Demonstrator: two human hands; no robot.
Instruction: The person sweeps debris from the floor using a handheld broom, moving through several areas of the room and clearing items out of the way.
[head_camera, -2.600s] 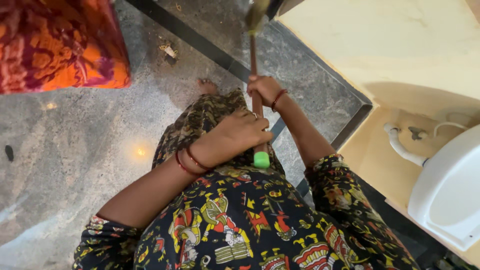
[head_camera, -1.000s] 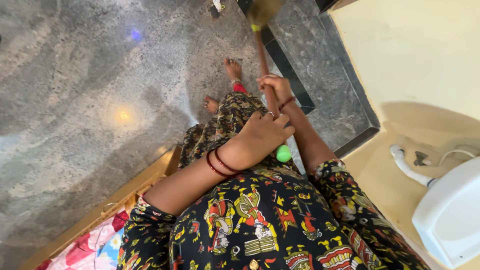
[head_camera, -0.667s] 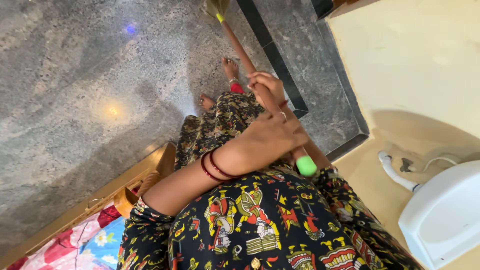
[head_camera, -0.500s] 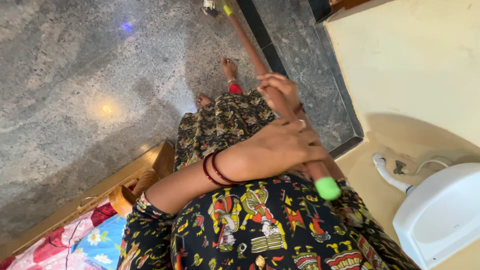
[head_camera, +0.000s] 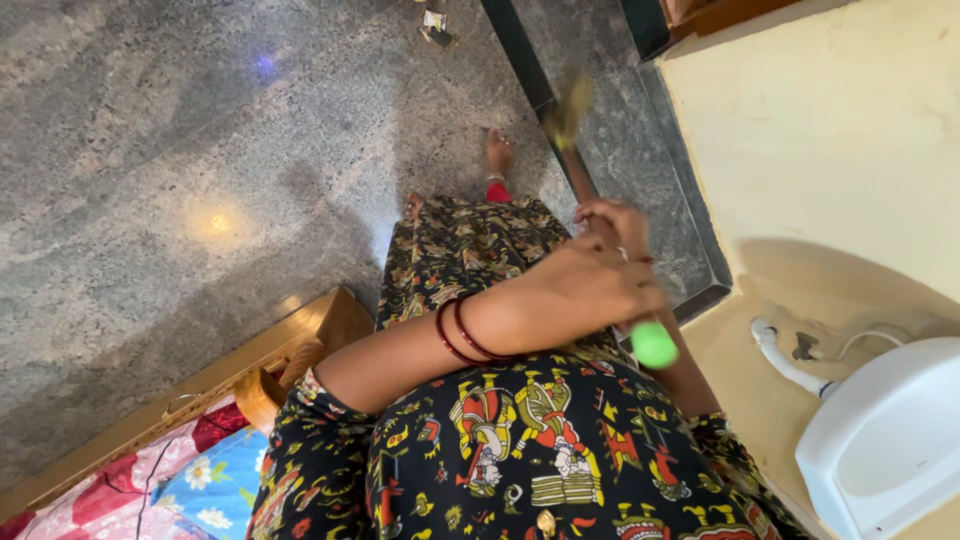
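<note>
Broom handle (head_camera: 640, 320), gripped by both hands (head_camera: 590, 290), has swung nearer the washbasin (head_camera: 890, 440).

You stood on polished stone floor (head_camera: 180, 150), grey and speckled, glossy enough that it threw back a bright spot of light. A darker, smoother stone strip (head_camera: 520, 70) ran across it, also shiny. Your broom handle (head_camera: 600, 235) looked like brownish wood or cane, matt, and its end cap (head_camera: 655, 345) was smooth green plastic. The bangles (head_camera: 462, 332) on your left wrist were glossy red. Your dress (head_camera: 520, 440) was soft printed cloth, matt. The wall (head_camera: 830, 140) was painted cream, flat and dull. The basin (head_camera: 885, 440) was white glazed ceramic. The bed frame (head_camera: 240, 360) was varnished wood, its sheet (head_camera: 170, 480) flowered cloth.
</note>
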